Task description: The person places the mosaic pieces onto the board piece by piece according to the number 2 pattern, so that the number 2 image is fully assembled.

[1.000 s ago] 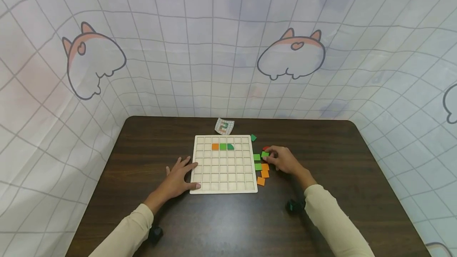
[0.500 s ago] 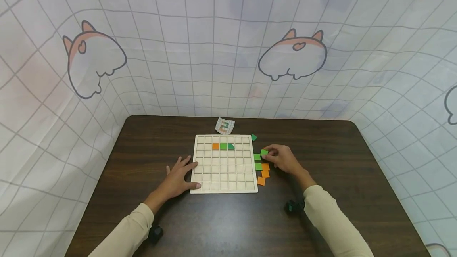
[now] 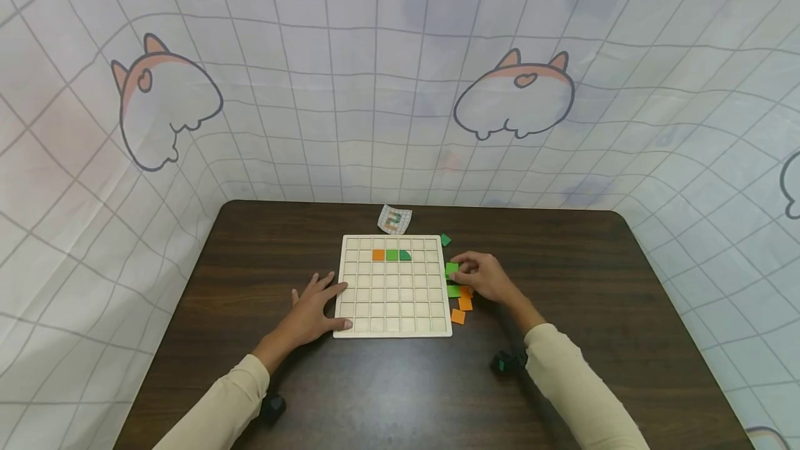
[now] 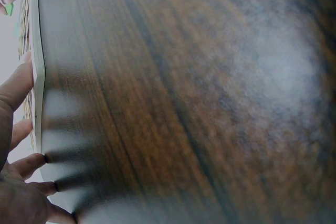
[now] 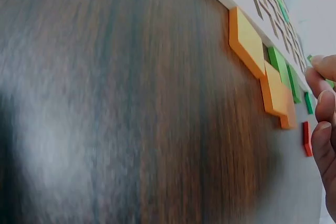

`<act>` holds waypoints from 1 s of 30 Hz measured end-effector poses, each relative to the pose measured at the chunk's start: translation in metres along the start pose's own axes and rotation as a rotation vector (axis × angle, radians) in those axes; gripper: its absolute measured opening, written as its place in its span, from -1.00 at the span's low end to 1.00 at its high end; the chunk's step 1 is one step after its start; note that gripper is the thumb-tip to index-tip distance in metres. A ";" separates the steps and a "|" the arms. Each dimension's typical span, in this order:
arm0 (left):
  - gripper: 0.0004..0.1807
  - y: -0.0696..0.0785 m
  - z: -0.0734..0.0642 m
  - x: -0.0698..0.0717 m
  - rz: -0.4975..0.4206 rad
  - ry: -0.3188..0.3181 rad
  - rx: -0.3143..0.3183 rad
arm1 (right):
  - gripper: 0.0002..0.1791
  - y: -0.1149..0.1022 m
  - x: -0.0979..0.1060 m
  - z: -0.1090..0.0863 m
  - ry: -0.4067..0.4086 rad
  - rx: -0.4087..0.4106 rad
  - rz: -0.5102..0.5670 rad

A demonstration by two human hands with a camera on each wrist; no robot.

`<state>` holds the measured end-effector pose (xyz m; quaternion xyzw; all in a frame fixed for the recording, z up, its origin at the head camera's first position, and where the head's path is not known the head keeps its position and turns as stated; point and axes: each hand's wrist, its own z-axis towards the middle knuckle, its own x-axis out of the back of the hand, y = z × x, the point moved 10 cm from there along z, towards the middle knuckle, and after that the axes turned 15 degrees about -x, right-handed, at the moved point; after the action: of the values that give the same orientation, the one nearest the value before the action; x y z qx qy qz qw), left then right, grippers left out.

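A cream grid board (image 3: 387, 297) lies on the dark table. In one of its upper rows sit an orange square tile (image 3: 378, 255), a green square tile (image 3: 392, 255) and a dark green rounded tile (image 3: 405, 255). My left hand (image 3: 310, 313) rests at the board's left side, fingers spread, thumb and index finger touching the edge. Just off the right edge, my right hand (image 3: 489, 277) pinches a light green square tile (image 3: 451, 267) between thumb and fingers, above the loose tiles. The left wrist view shows the left fingers (image 4: 18, 85) against the board's rim.
Right of the board lie a loose green tile (image 3: 453, 291) and several orange tiles (image 3: 458, 316). A dark green piece (image 3: 445, 240) is near the top right corner. The right wrist view shows a red tile (image 5: 306, 139). A patterned card (image 3: 394, 219) lies behind the board.
My right hand has picked up the light green tile from beside the red piece and carried it left, towards the board's right edge. The left hand has stayed in place.
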<state>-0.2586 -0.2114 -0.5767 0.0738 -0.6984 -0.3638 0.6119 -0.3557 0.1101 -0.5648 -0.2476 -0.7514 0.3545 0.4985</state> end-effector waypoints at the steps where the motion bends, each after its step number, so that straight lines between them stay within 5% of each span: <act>1: -0.09 0.000 0.000 0.000 -0.001 0.000 -0.001 | -0.63 -0.001 -0.002 0.000 -0.005 0.006 0.004; 17: -0.10 0.001 0.000 -0.001 -0.018 -0.001 -0.017 | -0.67 -0.017 -0.030 0.010 -0.077 -0.001 0.079; 30: -0.10 0.002 -0.002 0.000 -0.017 0.003 -0.022 | -0.69 -0.033 -0.050 0.021 -0.075 0.035 0.026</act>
<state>-0.2561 -0.2111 -0.5755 0.0736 -0.6928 -0.3766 0.6106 -0.3565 0.0472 -0.5724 -0.2350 -0.7600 0.3831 0.4695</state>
